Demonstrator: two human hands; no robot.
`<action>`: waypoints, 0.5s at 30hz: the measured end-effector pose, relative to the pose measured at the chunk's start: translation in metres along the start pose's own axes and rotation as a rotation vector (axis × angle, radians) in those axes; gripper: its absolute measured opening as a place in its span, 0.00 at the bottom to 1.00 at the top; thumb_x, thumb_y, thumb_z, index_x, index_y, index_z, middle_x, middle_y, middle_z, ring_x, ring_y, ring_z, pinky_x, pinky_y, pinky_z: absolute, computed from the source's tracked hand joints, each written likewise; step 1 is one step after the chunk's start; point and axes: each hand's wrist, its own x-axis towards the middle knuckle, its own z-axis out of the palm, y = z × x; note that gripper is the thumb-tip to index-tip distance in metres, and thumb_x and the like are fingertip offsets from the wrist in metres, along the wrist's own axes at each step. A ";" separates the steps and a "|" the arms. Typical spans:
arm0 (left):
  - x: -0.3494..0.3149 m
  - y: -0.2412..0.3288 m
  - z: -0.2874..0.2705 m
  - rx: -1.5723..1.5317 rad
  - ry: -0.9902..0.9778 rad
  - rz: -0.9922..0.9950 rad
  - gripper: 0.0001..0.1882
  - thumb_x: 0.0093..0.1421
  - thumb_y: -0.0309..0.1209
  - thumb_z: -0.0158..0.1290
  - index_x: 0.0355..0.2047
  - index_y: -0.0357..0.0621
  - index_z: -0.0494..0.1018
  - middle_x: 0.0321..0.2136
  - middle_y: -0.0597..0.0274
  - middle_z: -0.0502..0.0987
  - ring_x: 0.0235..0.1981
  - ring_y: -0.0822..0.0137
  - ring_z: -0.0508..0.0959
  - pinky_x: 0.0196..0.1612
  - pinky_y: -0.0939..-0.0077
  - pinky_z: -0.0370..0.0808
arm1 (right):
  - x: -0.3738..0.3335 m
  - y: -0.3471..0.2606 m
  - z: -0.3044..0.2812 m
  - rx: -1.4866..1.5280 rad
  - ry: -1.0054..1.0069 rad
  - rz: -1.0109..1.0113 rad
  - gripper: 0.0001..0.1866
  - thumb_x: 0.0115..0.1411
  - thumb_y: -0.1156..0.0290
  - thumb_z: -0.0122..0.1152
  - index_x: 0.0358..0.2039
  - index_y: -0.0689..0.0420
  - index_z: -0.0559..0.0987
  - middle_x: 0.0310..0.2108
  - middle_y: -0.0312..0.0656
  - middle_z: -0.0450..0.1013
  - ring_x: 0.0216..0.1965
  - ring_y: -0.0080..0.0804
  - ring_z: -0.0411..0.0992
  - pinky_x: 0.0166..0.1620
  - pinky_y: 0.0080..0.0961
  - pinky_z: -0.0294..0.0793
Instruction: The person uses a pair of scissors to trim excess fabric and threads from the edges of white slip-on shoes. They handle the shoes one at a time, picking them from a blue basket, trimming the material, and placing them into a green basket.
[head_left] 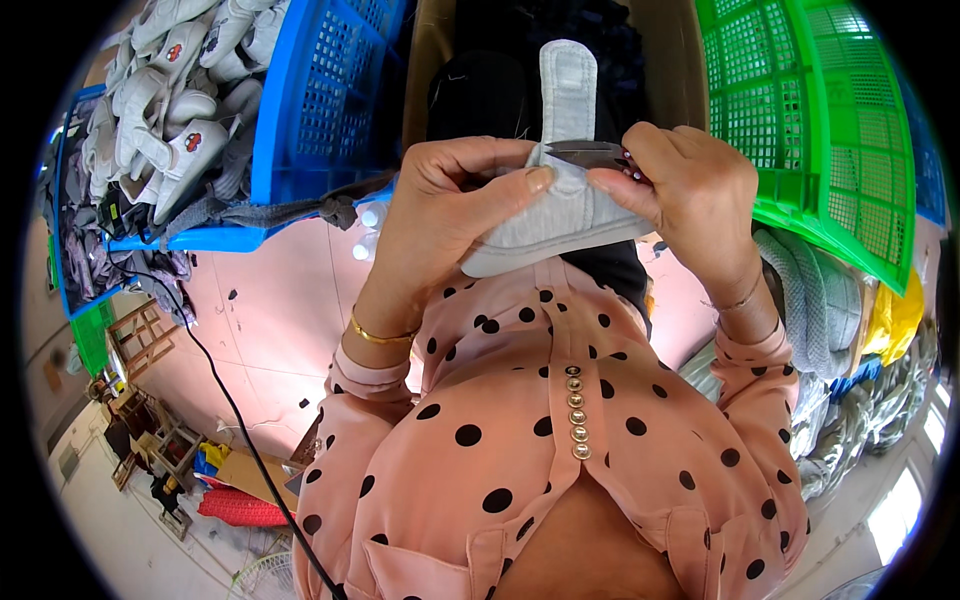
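Between my hands is a pale grey stitched fabric piece point(568, 222), which looks like a shoe upper, with a rounded strap point(568, 85) pointing away from me. My left hand point(445, 195) pinches its left side, thumb on top near the base of the strap. Closed around a pair of thread snips point(590, 154) is my right hand point(695, 185). The dark metal blades point left and lie across the base of the strap. My right thumb is close to the fabric; whether it presses on it I cannot tell.
A blue crate point(325, 110) stands at the left, beside a heap of grey-white shoes point(165, 110). Beyond my hands is a cardboard box point(685, 60) with dark contents. Green crates point(850, 150) stand at the right, above folded grey cloth point(815, 310). A black cable point(225, 390) runs down the left.
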 end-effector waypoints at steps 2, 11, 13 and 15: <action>0.000 0.000 0.000 -0.023 -0.008 -0.002 0.12 0.55 0.24 0.63 0.40 0.35 0.81 0.29 0.58 0.83 0.28 0.79 0.78 0.29 0.88 0.72 | 0.000 -0.001 0.000 -0.055 0.009 -0.022 0.19 0.46 0.53 0.70 0.19 0.49 0.69 0.13 0.31 0.62 0.16 0.26 0.65 0.19 0.24 0.64; 0.001 0.003 0.002 0.107 0.006 0.058 0.13 0.55 0.24 0.63 0.41 0.34 0.81 0.29 0.59 0.82 0.27 0.79 0.77 0.30 0.88 0.72 | -0.002 0.006 0.001 0.081 -0.104 0.082 0.19 0.49 0.54 0.70 0.21 0.53 0.71 0.15 0.33 0.65 0.18 0.26 0.67 0.21 0.24 0.66; 0.002 0.006 0.003 0.191 0.016 0.087 0.12 0.55 0.24 0.62 0.41 0.34 0.81 0.29 0.61 0.82 0.27 0.80 0.76 0.30 0.88 0.72 | 0.001 0.009 -0.004 0.371 -0.117 0.267 0.18 0.51 0.55 0.69 0.23 0.55 0.73 0.16 0.34 0.67 0.18 0.25 0.68 0.22 0.23 0.67; 0.006 0.014 0.006 0.243 -0.007 0.092 0.11 0.56 0.21 0.60 0.41 0.33 0.80 0.28 0.64 0.81 0.28 0.82 0.75 0.30 0.89 0.70 | 0.012 0.010 -0.015 0.773 -0.047 0.530 0.17 0.53 0.57 0.70 0.27 0.57 0.75 0.17 0.36 0.69 0.19 0.25 0.68 0.23 0.22 0.68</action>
